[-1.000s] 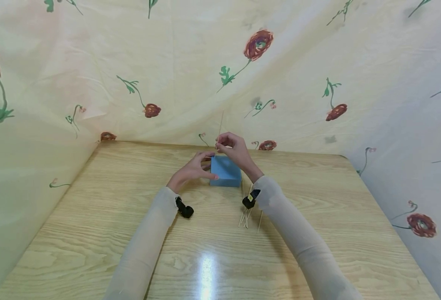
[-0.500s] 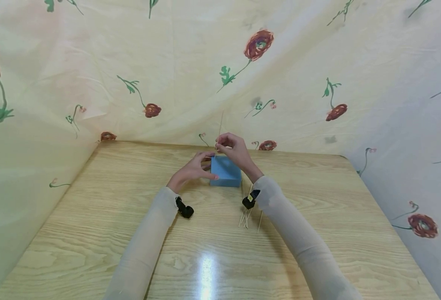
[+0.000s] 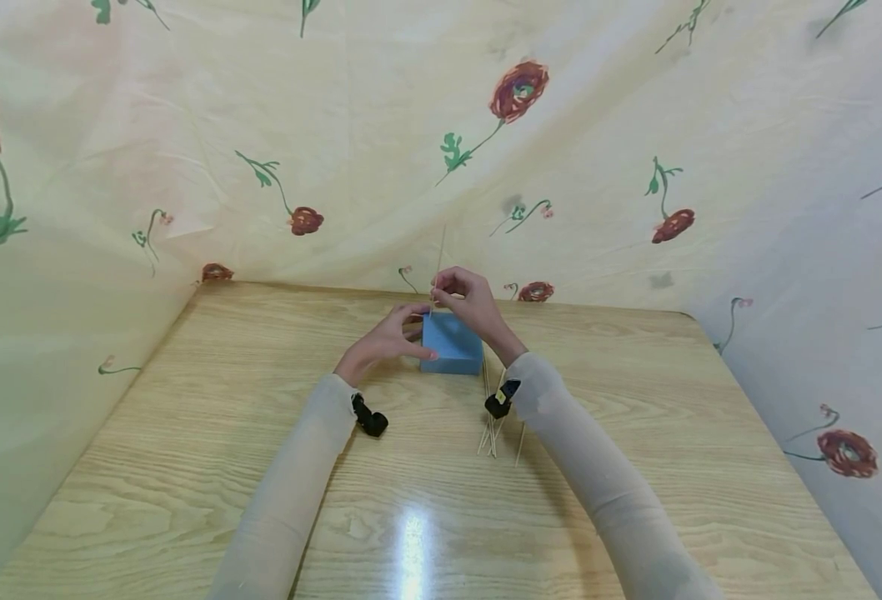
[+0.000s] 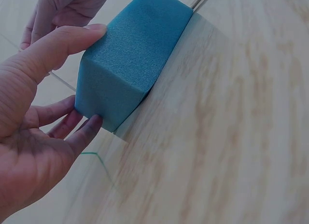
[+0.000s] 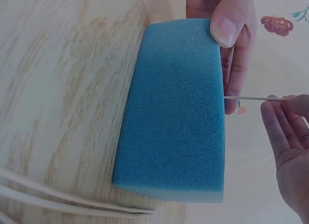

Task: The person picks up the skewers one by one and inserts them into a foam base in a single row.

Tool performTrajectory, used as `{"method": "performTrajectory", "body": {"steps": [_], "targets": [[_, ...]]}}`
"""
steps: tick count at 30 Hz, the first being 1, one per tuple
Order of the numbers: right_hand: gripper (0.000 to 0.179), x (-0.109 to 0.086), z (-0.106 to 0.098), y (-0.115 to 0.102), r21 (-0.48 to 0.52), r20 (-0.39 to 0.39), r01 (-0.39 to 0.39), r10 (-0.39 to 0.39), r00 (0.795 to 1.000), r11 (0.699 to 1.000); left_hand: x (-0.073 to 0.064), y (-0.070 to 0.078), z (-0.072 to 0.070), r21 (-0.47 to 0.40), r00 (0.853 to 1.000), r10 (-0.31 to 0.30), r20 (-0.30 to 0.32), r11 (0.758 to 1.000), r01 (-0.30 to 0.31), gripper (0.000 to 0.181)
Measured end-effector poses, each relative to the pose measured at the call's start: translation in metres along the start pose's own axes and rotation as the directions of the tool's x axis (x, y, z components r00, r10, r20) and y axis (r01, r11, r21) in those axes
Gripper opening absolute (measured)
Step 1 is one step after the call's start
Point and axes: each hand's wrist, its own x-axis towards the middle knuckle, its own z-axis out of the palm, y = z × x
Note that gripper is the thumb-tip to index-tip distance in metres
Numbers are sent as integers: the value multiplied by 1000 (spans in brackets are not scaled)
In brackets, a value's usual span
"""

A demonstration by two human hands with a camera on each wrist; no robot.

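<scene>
A blue foam block [image 3: 452,337] sits on the table near its back edge. My left hand [image 3: 384,337] holds the block's left side, thumb at the near side and fingers at the far end. Above the back left corner my right hand [image 3: 474,304] pinches a thin wooden skewer [image 3: 443,246] between thumb and fingers. The skewer stands nearly upright with a slight lean to the right. In the right wrist view the lower end of the skewer [image 5: 251,98] meets the top face of the foam block [image 5: 174,108]; how deep it goes is hidden.
Several loose wooden skewers [image 3: 489,435] lie in front of the block's right corner, partly under the right wrist. One more skewer [image 3: 519,444] lies apart, beside the right sleeve. A flowered cloth [image 3: 381,150] hangs right behind the wood-grain table [image 3: 261,333].
Both hands and the block keep their places. The skewer's top end sits very slightly lower than before.
</scene>
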Motion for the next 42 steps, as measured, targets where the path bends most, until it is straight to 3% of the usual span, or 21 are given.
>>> {"method": "performTrajectory", "body": {"steps": [16,33,37,42], "targets": [[12,0,1,0,-2,18,-2,2,1000,1000,1,0,1,5,1000,-7,-1,1000,7,91],[13,-2,-4,-7,-80,20,-3,5,1000,997,2,-2,1,6,1000,2,1,1000,-2,90],[16,-2,-9,-4,-114,41,1,3,999,993,3,-2,0,10,1000,-7,-5,1000,7,90],[20,3,-16,19,-167,58,12,-2,998,986,3,-1,0,17,1000,-13,-17,1000,14,89]]}}
